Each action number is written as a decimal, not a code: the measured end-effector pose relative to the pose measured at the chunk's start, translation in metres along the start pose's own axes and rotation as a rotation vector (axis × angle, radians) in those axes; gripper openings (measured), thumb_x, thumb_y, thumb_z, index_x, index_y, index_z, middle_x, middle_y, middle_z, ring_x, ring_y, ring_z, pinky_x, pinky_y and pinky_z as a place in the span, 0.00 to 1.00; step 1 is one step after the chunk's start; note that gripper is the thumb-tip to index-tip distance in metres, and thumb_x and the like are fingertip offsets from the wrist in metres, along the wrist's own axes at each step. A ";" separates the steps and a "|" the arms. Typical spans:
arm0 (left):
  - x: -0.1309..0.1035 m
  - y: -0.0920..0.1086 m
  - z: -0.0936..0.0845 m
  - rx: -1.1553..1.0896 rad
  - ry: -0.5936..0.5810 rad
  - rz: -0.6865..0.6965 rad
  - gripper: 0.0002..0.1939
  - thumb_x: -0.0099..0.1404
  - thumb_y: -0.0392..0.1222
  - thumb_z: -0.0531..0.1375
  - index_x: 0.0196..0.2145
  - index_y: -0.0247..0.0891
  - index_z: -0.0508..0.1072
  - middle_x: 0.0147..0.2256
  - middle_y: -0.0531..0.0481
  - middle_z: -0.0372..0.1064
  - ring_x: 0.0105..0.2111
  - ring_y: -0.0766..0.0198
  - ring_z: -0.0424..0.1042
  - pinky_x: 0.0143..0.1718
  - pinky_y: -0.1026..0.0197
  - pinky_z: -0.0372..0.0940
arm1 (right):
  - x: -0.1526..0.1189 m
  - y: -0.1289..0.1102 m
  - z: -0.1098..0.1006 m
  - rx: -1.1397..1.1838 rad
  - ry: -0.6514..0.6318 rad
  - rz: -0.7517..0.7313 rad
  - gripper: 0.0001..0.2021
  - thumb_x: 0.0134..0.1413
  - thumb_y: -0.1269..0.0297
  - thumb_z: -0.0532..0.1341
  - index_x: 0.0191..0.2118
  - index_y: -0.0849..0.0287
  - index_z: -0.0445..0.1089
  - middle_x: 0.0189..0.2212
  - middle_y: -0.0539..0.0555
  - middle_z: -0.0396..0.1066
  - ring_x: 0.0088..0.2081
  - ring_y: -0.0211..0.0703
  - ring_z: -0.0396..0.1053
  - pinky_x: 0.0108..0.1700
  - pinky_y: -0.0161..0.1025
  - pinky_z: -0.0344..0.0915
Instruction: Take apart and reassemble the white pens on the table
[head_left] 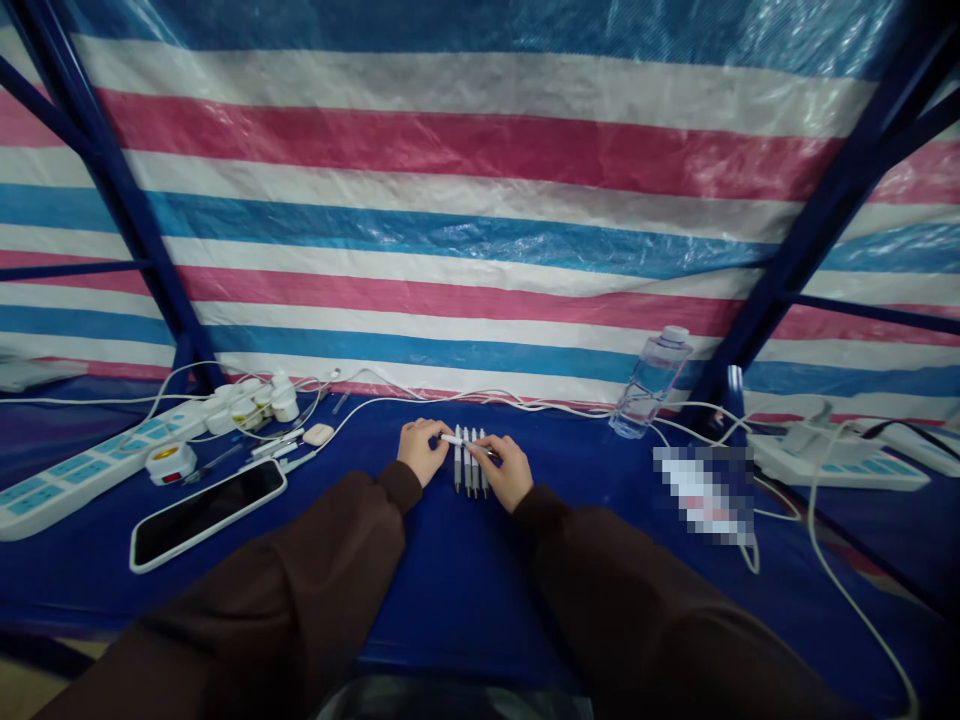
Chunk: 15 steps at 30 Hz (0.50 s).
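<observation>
Several white and grey pens (458, 470) stand side by side in a row, lying flat on the blue table (450, 590), tips toward me. Above them, one more pen (453, 439) is held crosswise between my hands. The fingertips of my left hand (424, 450) pinch its white end. My right hand (508, 470) grips its darker end between thumb and fingers. Both hands partly cover the held pen, and it crosses over part of the row.
On the left are a phone (210, 512), a long power strip (82, 468), plugs (283, 396) and cables. A clear bottle (651, 385), a blurred packet (705, 495) and another power strip (847, 462) are on the right. Striped sheeting (465, 230) hangs behind.
</observation>
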<state>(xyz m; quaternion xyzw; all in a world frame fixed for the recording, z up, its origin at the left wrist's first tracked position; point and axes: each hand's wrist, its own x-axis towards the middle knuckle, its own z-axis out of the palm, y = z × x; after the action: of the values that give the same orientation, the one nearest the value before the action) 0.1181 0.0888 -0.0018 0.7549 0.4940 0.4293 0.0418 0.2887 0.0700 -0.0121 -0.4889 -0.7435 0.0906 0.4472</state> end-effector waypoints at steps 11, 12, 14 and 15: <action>-0.002 0.005 -0.002 0.047 0.051 -0.051 0.09 0.53 0.31 0.54 0.26 0.41 0.71 0.27 0.53 0.70 0.32 0.62 0.66 0.42 0.58 0.55 | -0.001 0.000 -0.005 0.110 -0.004 0.179 0.18 0.56 0.51 0.47 0.25 0.54 0.66 0.15 0.47 0.63 0.19 0.37 0.59 0.23 0.32 0.52; -0.002 0.004 -0.002 0.041 0.074 -0.076 0.09 0.53 0.31 0.54 0.26 0.42 0.71 0.27 0.53 0.71 0.32 0.62 0.66 0.41 0.58 0.56 | -0.001 0.001 -0.005 0.133 0.013 0.189 0.16 0.55 0.51 0.48 0.28 0.54 0.65 0.16 0.46 0.62 0.20 0.37 0.60 0.23 0.32 0.52; -0.001 0.002 -0.003 0.021 0.102 -0.110 0.09 0.52 0.31 0.54 0.26 0.42 0.71 0.27 0.53 0.71 0.32 0.62 0.66 0.40 0.59 0.57 | -0.001 0.002 -0.003 0.172 0.051 0.204 0.13 0.54 0.52 0.49 0.32 0.53 0.64 0.17 0.45 0.62 0.21 0.37 0.60 0.25 0.32 0.53; -0.001 0.001 -0.003 0.012 0.107 -0.115 0.09 0.52 0.30 0.54 0.26 0.42 0.71 0.27 0.53 0.71 0.32 0.61 0.66 0.39 0.59 0.57 | -0.001 0.002 -0.002 0.182 0.067 0.208 0.12 0.54 0.53 0.49 0.33 0.53 0.64 0.18 0.45 0.62 0.21 0.37 0.60 0.25 0.32 0.53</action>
<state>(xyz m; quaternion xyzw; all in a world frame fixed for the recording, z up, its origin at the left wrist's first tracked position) 0.1171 0.0866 0.0003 0.7017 0.5405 0.4629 0.0353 0.2919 0.0691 -0.0126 -0.5235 -0.6621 0.1871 0.5026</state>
